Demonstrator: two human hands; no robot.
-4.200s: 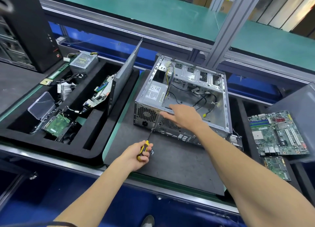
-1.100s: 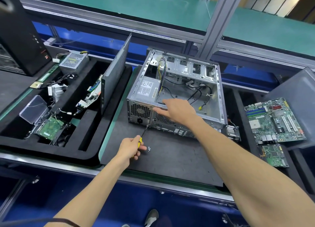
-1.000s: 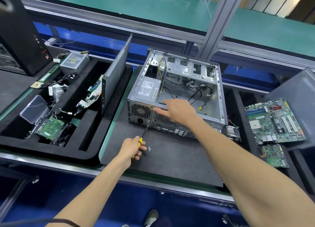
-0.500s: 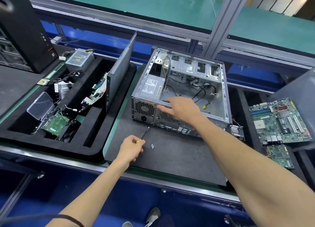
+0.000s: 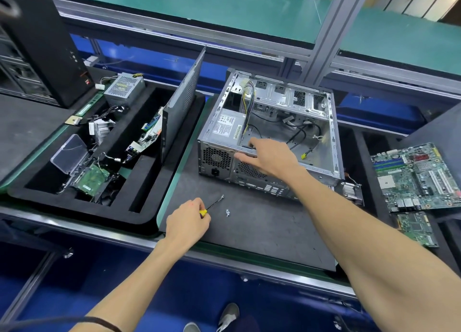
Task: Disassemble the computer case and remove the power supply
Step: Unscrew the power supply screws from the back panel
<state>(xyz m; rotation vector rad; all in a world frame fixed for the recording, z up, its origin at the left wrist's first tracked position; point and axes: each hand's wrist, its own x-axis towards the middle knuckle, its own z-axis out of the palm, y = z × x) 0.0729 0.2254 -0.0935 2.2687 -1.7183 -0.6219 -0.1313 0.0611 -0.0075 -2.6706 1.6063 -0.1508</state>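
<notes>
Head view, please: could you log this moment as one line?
left hand: grips screwdriver over mat | right hand: on computer case rear edge | power supply: in case | screws: on mat

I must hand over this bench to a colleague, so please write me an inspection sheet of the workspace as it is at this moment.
Surface: dark mat, two loose screws on it near the screwdriver tip.
Job's things: open computer case lying on the mat; power supply seated in its near-left corner.
Clutter: foam tray at left with removed parts, a spare power unit, a side panel leaning; motherboard at right.
Hands: left hand grips a screwdriver; right hand rests on the case's rear edge, fingers straight.
Cables: bundle rising from the supply; black leads on the case floor.
Surroundings: green shelf, aluminium post, black tower at left.
</notes>
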